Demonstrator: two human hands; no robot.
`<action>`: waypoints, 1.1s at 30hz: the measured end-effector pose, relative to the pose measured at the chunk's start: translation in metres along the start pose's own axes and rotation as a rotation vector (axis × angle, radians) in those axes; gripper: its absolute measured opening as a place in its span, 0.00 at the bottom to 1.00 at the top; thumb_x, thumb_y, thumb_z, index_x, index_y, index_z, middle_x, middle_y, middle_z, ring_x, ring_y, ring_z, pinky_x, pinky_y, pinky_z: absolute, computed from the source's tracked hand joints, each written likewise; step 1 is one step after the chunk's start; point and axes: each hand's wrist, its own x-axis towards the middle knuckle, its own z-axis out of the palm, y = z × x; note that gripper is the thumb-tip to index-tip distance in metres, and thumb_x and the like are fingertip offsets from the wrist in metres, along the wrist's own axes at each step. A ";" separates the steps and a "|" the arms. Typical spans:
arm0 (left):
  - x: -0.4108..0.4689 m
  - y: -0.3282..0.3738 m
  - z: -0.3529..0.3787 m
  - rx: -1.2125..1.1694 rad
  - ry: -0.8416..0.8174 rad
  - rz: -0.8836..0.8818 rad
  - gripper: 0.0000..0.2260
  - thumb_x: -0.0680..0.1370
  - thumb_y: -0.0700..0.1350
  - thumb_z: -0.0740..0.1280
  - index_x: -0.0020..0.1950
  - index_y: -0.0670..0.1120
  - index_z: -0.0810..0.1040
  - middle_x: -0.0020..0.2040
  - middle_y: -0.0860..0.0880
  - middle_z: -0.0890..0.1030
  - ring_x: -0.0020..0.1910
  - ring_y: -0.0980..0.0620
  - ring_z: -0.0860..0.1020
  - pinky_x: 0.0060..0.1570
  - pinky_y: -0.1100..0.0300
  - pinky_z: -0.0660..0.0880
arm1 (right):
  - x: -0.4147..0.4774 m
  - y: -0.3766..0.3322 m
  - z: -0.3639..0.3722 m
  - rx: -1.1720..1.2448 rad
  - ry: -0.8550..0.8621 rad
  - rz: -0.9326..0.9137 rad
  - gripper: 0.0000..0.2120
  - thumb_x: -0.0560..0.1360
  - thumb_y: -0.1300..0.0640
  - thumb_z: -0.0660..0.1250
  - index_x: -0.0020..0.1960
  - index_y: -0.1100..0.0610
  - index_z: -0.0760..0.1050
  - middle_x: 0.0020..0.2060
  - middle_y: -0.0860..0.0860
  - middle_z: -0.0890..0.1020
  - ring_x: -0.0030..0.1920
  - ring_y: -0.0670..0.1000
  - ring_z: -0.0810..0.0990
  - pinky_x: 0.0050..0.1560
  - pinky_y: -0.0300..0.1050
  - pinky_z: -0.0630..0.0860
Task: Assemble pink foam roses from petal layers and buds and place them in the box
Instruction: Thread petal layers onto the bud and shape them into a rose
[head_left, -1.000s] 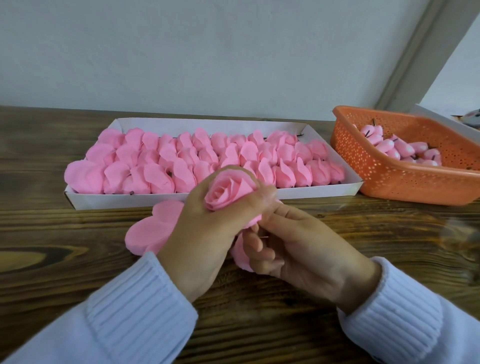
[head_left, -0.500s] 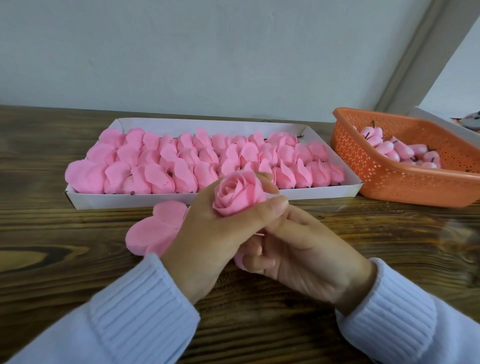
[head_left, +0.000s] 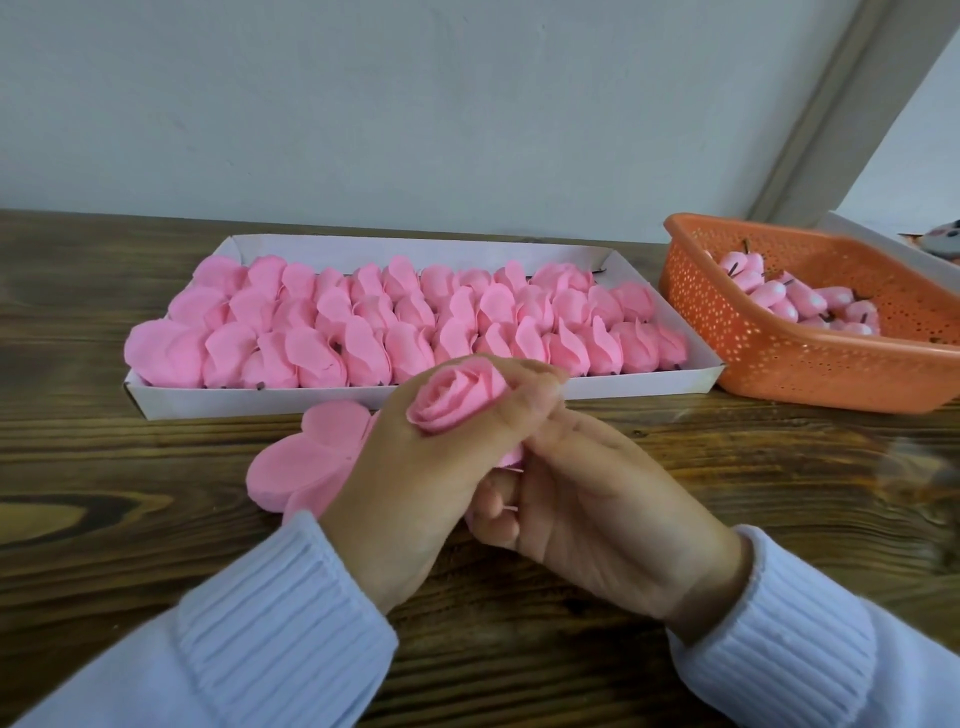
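Rose (head_left: 457, 402) sat grasped in the left grip (head_left: 415, 483) above the tabletop (head_left: 104, 467); the right grip (head_left: 597, 493) pinched its underside, near the box (head_left: 234, 402).

**Light:** soft, even daylight is reaching you, brightest at the upper right corner, where the wall is washing out to white.

**Shadows:** faint ones are lying on the table (head_left: 104, 519) under your left hand (head_left: 415, 483) and right hand (head_left: 597, 509). A darker band is sitting beneath the basket (head_left: 753, 353).

**Glare:** small highlights are showing on the buds (head_left: 769, 293). A pale smear (smudge or reflection, you cannot tell) is blurring the wood at the right edge.

**Focus:** the rose (head_left: 457, 402) is reading sharp, while the sleeves (head_left: 270, 639) are going soft.

**Distortion:** the wide lens is bending the long edges of the box (head_left: 363, 405) and stretching the corners.
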 end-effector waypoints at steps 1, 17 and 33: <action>0.001 -0.001 -0.001 -0.010 0.012 0.008 0.13 0.62 0.57 0.72 0.40 0.50 0.83 0.41 0.37 0.80 0.28 0.37 0.76 0.27 0.61 0.71 | 0.000 0.001 0.000 0.024 -0.020 -0.018 0.10 0.74 0.56 0.62 0.53 0.61 0.74 0.34 0.51 0.78 0.33 0.46 0.75 0.34 0.37 0.73; 0.001 0.004 -0.007 -0.075 -0.126 0.028 0.05 0.64 0.50 0.72 0.35 0.50 0.82 0.48 0.51 0.85 0.18 0.57 0.70 0.21 0.65 0.70 | 0.001 0.004 -0.001 -0.093 -0.037 -0.106 0.14 0.73 0.53 0.62 0.53 0.62 0.74 0.33 0.52 0.77 0.34 0.48 0.74 0.35 0.39 0.71; 0.002 0.006 -0.005 -0.095 -0.088 0.030 0.08 0.63 0.51 0.73 0.30 0.49 0.78 0.48 0.50 0.84 0.22 0.54 0.74 0.19 0.68 0.68 | 0.000 0.007 0.000 -0.079 -0.054 -0.122 0.07 0.75 0.59 0.61 0.50 0.61 0.72 0.34 0.50 0.77 0.34 0.46 0.73 0.36 0.37 0.70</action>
